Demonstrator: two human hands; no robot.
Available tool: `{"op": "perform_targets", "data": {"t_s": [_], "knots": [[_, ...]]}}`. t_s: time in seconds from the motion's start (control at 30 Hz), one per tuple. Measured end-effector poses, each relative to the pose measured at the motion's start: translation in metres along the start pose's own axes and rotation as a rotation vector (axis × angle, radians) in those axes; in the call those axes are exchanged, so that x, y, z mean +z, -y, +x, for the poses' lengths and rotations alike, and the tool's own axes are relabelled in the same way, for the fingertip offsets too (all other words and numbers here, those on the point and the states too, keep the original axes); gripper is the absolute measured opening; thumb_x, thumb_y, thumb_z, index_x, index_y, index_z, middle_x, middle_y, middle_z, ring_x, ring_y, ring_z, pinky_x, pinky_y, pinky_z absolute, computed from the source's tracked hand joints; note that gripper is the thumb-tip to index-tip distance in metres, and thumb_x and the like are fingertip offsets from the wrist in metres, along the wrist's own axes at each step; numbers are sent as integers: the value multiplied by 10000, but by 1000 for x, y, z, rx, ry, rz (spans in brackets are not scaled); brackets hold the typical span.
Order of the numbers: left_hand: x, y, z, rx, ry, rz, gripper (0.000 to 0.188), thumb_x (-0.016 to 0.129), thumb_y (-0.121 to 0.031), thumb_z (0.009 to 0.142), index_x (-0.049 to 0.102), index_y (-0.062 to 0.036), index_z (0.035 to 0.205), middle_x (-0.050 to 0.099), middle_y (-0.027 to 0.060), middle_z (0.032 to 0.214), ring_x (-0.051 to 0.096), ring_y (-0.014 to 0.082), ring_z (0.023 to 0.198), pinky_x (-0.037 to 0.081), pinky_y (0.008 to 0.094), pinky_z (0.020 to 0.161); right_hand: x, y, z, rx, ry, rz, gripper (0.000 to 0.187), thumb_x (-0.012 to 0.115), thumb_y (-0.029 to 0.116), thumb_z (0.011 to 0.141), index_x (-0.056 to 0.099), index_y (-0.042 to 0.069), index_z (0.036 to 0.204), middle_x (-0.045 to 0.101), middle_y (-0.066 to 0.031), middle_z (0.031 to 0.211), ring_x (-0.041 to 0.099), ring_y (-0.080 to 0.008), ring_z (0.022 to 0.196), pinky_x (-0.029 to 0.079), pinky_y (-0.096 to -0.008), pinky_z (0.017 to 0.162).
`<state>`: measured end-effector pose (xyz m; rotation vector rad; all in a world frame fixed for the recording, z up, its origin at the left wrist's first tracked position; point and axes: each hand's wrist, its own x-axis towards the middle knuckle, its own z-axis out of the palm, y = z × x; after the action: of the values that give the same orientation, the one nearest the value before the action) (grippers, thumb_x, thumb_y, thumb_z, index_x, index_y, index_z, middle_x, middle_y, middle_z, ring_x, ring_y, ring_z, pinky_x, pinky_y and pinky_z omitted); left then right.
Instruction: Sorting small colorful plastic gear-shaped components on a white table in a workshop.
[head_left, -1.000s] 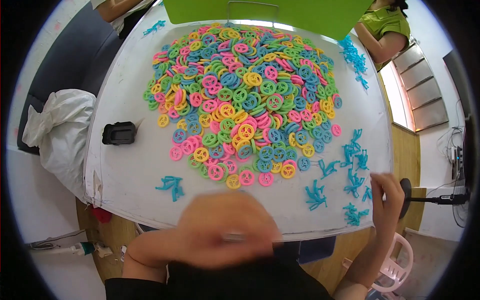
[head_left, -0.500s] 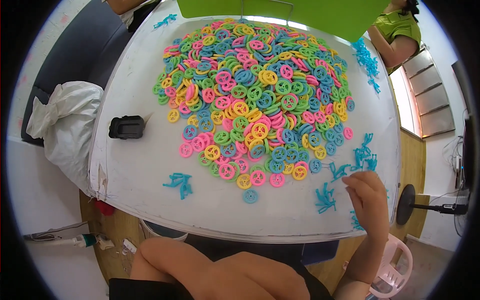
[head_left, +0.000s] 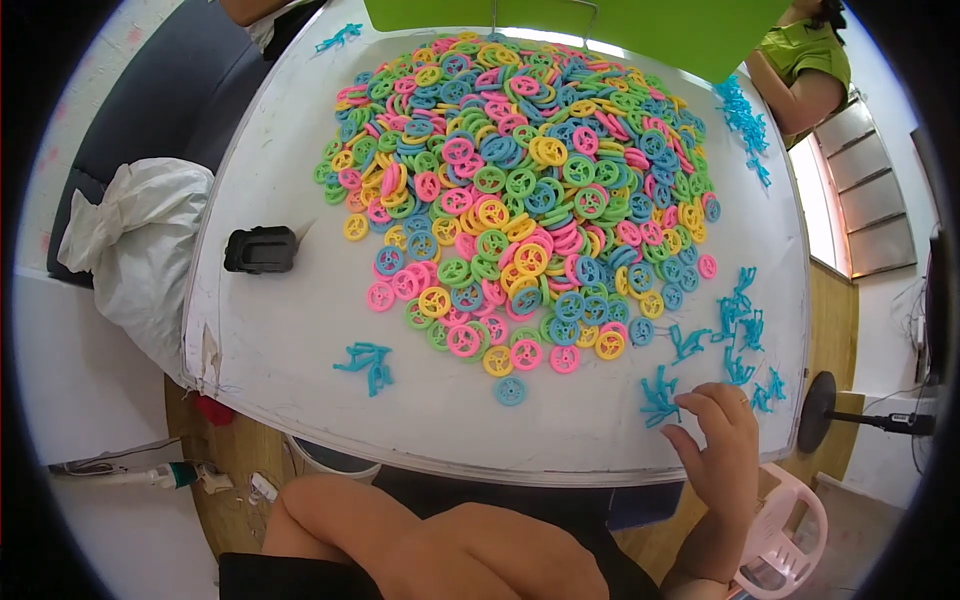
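My right hand point(head_left: 718, 440) is at the near right of the table, its thumb and fingers apart with nothing seen between them. Its fingertips reach the edge of a small cluster of teal plastic pieces point(head_left: 658, 396), thin and branched; whether they touch is hard to tell. More teal pieces point(head_left: 738, 305) lie loose beyond and beside the hand. My left hand is out of sight. To the left of the right hand spreads a big heap of small spoked toy wheels point(head_left: 520, 180) in pink, yellow, green and blue. One blue wheel point(head_left: 510, 391) lies apart at the heap's near side.
A black plastic tray-like part point(head_left: 260, 250) sits on the white table point(head_left: 300, 340) at left. Another teal cluster point(head_left: 366, 367) lies nearer. A green panel point(head_left: 570, 30) stands at the far edge. A person in a green top point(head_left: 805, 70) is at far right. A pink chair point(head_left: 790, 530) stands below.
My right hand has come nearer and slightly left, from the farther teal pieces to the near cluster. Its thumb and fingers have spread apart. The whole view has shifted slightly.
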<state>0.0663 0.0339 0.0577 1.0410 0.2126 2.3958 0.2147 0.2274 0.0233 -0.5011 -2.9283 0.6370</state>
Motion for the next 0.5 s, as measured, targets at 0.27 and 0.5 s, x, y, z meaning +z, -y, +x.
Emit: {"op": "perform_targets", "data": {"t_s": [0.27,0.5], "knots": [[8,-57,16,-592,-179,44,159,732,-89,945,783,56,904,732,216,896,719,294,779,628,365,758,32,9,-1,96,-155,-166,406,846,89,702,676,33,1066,645,-148,1072,591,-381,1025,471,-457,895],[10,-39,36,-52,-65,76,153,721,-85,947,794,39,893,735,195,887,710,287,806,624,359,763,33,10,9,14,-117,-174,414,816,41,699,697,36,1095,586,-123,1025,557,-343,990,455,-441,867]]}}
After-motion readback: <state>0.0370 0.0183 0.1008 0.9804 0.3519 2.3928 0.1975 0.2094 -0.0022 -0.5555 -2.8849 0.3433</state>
